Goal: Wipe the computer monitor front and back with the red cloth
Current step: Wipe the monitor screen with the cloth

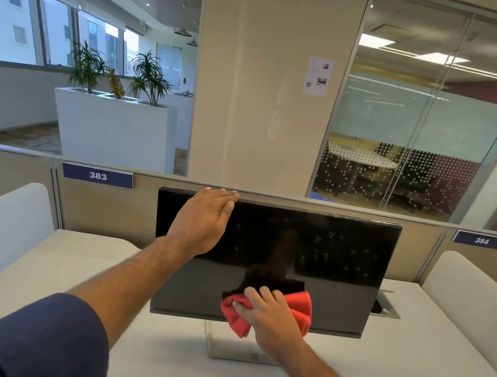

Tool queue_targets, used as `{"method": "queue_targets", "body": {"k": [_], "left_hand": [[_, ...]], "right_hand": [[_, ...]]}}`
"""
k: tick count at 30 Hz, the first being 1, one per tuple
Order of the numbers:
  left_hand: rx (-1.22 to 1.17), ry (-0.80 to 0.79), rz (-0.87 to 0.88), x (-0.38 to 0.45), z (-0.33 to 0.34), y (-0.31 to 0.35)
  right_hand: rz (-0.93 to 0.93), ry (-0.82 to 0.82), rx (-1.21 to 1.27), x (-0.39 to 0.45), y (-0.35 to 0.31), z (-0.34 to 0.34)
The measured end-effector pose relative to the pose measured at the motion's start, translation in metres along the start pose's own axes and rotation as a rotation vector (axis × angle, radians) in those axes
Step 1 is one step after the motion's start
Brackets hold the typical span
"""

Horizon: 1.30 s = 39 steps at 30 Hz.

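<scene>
A person's right hand (272,316) presses a bunched red cloth (299,309) against the lower part of a dark computer monitor (311,252), fingers curled over the fabric. The left hand (202,220) lies flat and straight-fingered along the screen's top edge, gripping nothing. The monitor stands on a white desk (91,263) before a beige partition (107,208) labelled 383 and 384. Beyond are a white planter (113,131) and a glass-walled meeting room (420,131).
</scene>
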<state>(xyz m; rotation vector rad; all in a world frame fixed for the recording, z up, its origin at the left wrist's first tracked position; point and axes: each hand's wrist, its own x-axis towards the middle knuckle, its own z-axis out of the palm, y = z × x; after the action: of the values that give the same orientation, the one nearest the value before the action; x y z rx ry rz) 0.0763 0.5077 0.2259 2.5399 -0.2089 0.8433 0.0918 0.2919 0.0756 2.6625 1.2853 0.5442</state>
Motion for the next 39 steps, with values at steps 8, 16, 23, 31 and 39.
{"method": "queue_targets", "body": {"k": [8, 16, 23, 31, 39], "left_hand": [[0.002, 0.018, -0.008, 0.002, 0.005, -0.002], [-0.002, 0.027, 0.000, 0.001, 0.004, -0.003], [0.005, 0.007, -0.009, 0.000, 0.002, -0.001], [0.006, 0.024, -0.018, 0.002, 0.007, -0.001], [0.032, 0.044, -0.023, 0.002, 0.010, 0.000]], "right_hand": [[0.345, 0.541, 0.077, 0.022, 0.037, -0.045], [0.148, 0.359, 0.074, 0.030, 0.000, -0.021], [0.013, -0.138, -0.029, -0.018, 0.007, 0.019], [0.262, 0.319, 0.101, -0.015, 0.043, -0.015], [0.219, 0.222, 0.112, -0.015, 0.021, 0.005]]}}
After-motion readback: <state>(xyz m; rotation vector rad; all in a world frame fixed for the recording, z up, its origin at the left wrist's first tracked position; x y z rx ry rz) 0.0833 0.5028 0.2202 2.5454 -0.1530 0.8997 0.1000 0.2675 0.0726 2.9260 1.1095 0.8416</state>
